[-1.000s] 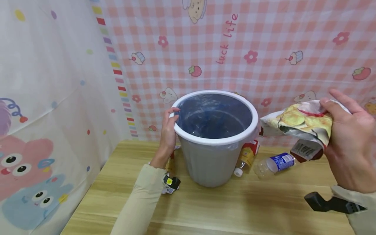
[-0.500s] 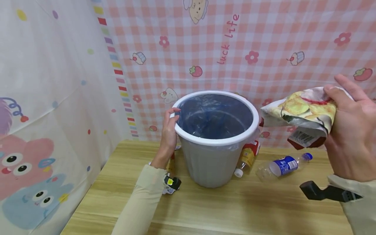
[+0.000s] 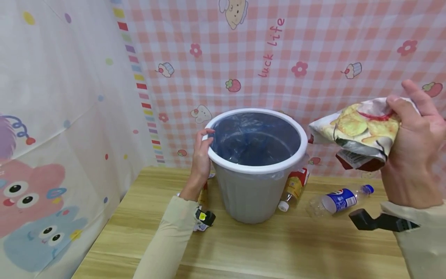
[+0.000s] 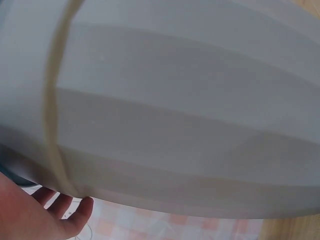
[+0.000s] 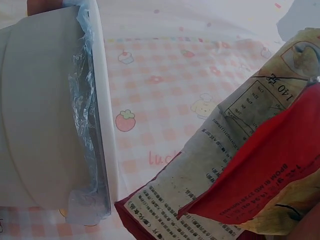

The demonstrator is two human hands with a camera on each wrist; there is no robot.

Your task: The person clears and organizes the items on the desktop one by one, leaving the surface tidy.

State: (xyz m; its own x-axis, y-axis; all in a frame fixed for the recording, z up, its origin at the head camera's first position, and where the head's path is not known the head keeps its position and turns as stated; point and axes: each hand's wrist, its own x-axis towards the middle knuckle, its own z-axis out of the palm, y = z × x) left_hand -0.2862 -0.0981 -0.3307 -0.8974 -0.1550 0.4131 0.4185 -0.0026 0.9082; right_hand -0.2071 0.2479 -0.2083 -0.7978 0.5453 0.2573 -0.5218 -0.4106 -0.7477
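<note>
A grey trash bin [image 3: 245,197] with a white rim and a clear bluish liner stands upright on the wooden table. My left hand [image 3: 201,161] grips the left side of its rim, fingers hooked over the edge. In the left wrist view those fingers [image 4: 80,215] lie at the bin's edge. To the right of the bin and higher, my right hand [image 3: 416,155] holds a crumpled chip bag [image 3: 362,124] printed with potato chips. The right wrist view shows the bag's printed back [image 5: 200,170], apart from the bin's rim [image 5: 104,110].
Right of the bin lie a bottle with a yellow and red label [image 3: 294,186] and a clear bottle with a blue label [image 3: 343,199]. Some litter [image 3: 201,225] is partly hidden behind my left wrist. A checked cloth [image 3: 324,46] hangs behind the table.
My right hand has risen with the chip bag, uncovering the blue-capped end of the clear bottle. The left hand and the bin have stayed in place.
</note>
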